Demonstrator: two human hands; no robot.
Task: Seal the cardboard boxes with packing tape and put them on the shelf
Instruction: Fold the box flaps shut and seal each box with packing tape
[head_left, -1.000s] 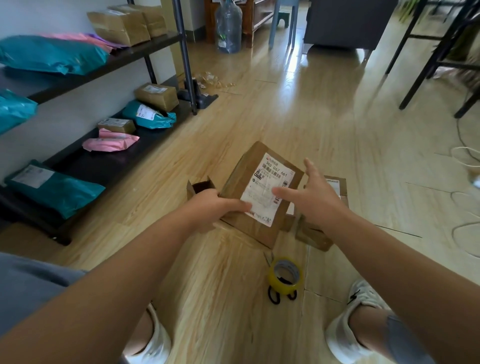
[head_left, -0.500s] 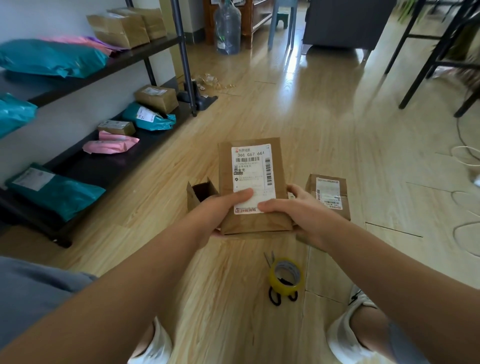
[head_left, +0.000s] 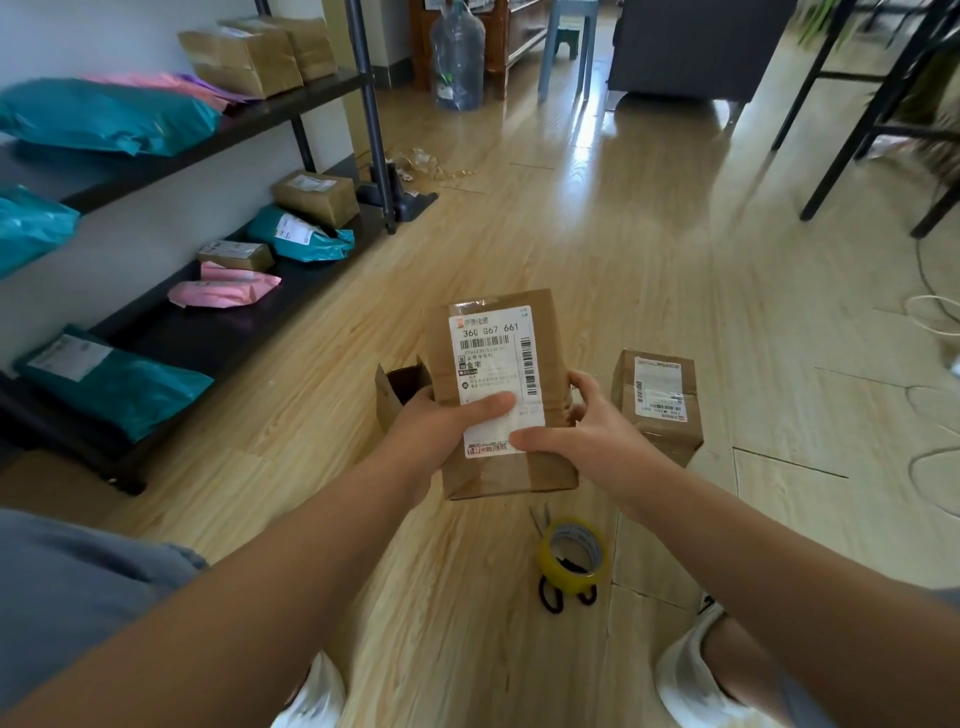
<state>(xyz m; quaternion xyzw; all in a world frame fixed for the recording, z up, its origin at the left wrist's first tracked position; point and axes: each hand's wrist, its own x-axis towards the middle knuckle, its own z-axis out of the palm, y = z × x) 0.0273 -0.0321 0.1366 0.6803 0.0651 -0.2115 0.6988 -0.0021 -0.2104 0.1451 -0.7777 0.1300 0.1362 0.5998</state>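
1. Both hands are on the brown cardboard box with the white shipping label (head_left: 498, 395). It's up off the pale wooden floor (head_left: 623, 249), held in the air in front of the person with the label facing up.
2. The left hand (head_left: 441, 428) has a firm grip on the box's left side. The thumb lies across the label and the other fingers are hidden underneath.
3. The right hand (head_left: 579, 434) takes the right side. Its thumb sits at the label's lower edge and its fingers curl round the side wall.
4. A glossy strip seems to run down the middle of the face on show, so that side looks taped. The other faces are out of sight, so I can't call it fully sealed.
5. On the floor just behind the left hand sits a small brown cardboard box with its flaps standing open (head_left: 402, 387). That one is plainly unsealed, so there's work left there.
6. Off to the right, another brown cardboard box with a label (head_left: 657, 405) stands on the floor just beside the right hand. I can't tell whether it's sealed.
7. The yellow roll of packing tape (head_left: 574, 558) lies on the floor nearer the person, resting over black-handled scissors (head_left: 553, 597). Neither is in hand.
8. The black metal shelf (head_left: 228, 338) runs along the left. Cardboard boxes already sit at the far end of its upper board (head_left: 244, 57) and lower board (head_left: 317, 195), among teal and pink mailers.
9. My call is midway: some boxes are shelved, three are not yet up, and at least one needs tape.
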